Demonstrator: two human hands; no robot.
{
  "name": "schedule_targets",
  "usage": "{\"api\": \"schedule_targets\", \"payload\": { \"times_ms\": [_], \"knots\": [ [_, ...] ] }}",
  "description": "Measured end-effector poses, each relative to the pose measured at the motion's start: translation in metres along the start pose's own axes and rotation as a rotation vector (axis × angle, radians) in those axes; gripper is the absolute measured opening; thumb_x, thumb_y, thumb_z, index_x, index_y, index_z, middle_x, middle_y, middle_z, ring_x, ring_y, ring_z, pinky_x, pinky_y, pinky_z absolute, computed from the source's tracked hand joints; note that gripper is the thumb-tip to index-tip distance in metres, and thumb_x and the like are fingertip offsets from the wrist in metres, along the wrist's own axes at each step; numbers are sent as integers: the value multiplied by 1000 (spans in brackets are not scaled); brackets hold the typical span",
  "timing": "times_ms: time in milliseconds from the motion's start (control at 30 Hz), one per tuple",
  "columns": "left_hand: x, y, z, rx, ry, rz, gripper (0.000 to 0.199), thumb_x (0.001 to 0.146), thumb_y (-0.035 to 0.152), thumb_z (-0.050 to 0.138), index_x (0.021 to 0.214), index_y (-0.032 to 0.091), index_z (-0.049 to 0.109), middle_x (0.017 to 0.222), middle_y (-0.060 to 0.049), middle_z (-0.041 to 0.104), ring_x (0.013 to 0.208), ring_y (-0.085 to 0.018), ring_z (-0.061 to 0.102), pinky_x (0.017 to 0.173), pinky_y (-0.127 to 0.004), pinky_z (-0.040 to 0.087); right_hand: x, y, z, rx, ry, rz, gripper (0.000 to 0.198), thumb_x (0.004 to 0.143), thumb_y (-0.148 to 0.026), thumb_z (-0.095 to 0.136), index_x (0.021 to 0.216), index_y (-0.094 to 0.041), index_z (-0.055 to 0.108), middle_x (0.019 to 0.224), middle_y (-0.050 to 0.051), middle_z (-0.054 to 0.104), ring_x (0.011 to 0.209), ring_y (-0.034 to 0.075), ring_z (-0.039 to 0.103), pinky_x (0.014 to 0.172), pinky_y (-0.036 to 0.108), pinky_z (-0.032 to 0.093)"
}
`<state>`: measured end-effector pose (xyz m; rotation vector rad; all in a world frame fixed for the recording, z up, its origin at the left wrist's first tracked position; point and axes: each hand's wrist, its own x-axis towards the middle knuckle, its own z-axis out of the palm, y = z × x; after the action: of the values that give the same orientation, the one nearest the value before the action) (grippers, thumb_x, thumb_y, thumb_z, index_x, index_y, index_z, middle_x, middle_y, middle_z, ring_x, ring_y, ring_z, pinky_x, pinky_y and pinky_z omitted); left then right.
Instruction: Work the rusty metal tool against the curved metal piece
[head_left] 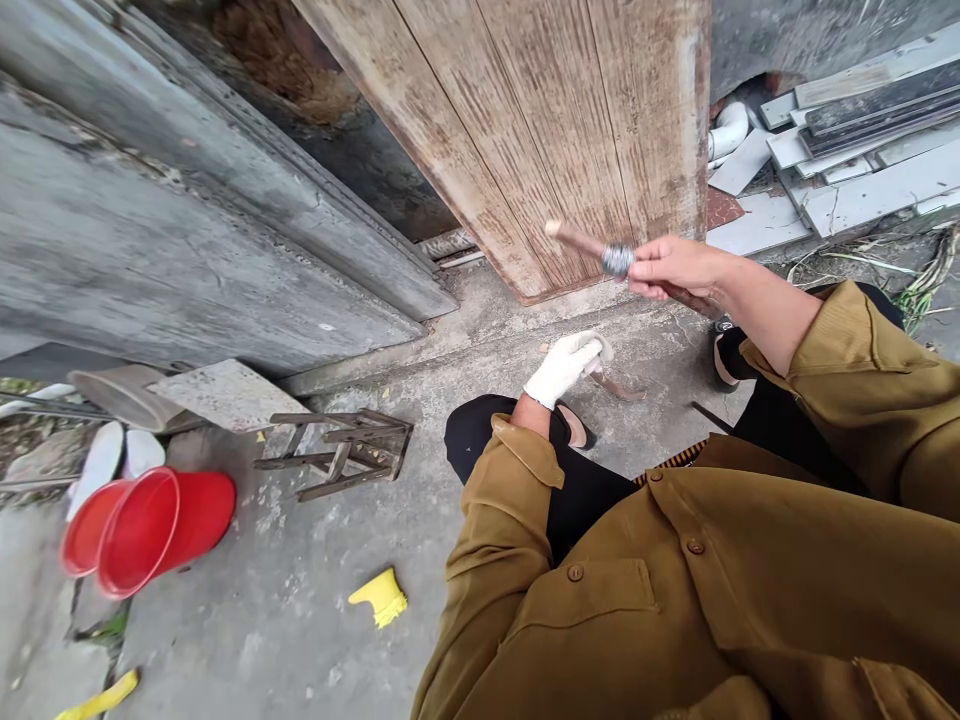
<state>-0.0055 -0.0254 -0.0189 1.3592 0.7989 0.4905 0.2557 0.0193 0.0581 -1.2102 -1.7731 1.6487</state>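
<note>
My right hand (671, 268) is bare and closed around a brown wooden stick (581, 240). The stick has a pale cut end, and a band of silvery wire or tape (618, 260) is wrapped round it just ahead of my fingers. Below and to the left, my left hand (562, 368), in a white knitted glove, has its fingers curled near the ground. A pale rounded edge shows at those fingertips, and a thin brown strip (621, 388) sticks out beneath them. Whether the two belong to one piece, I cannot tell.
A weathered plank door (555, 130) stands ahead. To the left are a small wooden stool (345, 450), red buckets (180, 520) and a grey board (225, 393). Yellow pieces (381, 598) lie on the concrete. Stacked tiles and boards (877, 130) and a white pipe (729, 130) are at right.
</note>
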Motion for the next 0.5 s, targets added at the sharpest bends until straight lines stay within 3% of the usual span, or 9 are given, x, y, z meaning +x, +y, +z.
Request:
{"api": "schedule_targets", "payload": {
  "times_ms": [100,167,267,367,433,500],
  "knots": [
    [-3,2,3,17,-121,-48,44,89,54,61,86,10,67,63,0,54,50,-7,39,54,-23,34,11,7,0,-237,206,133,35,96,-48,50,103,-16,61,78,6,60,64,14,51,59,26,40],
    [-4,2,3,70,-184,-73,42,90,52,60,87,10,68,70,-3,59,53,-7,42,52,-22,30,18,14,6,-576,149,261,32,92,-44,57,102,-14,65,82,9,63,69,17,55,61,29,41],
    [-4,-1,2,161,-235,-88,41,90,51,59,86,11,68,73,-3,61,57,-9,47,54,-22,33,24,24,22,-964,-194,371,25,84,-38,67,87,-12,68,79,10,64,69,19,56,62,31,40],
    [-5,-4,-1,197,-210,-110,40,88,50,59,86,12,67,79,-4,63,62,-10,50,58,-23,38,22,31,41,-1000,-579,382,22,78,-33,71,68,-15,64,64,5,60,62,17,54,61,30,38],
    [-6,-4,-2,199,-159,-122,38,87,50,60,86,12,66,79,-3,62,63,-11,50,59,-23,39,21,35,49,-944,-699,362,23,76,-32,73,64,-16,63,57,1,57,58,15,52,60,29,37],
    [-6,-4,-4,199,-99,-118,38,86,50,60,84,12,64,78,-3,62,62,-10,49,59,-23,39,20,36,50,-876,-734,351,21,74,-32,74,67,-16,63,55,-1,56,55,13,49,59,28,35]
  ]
}}
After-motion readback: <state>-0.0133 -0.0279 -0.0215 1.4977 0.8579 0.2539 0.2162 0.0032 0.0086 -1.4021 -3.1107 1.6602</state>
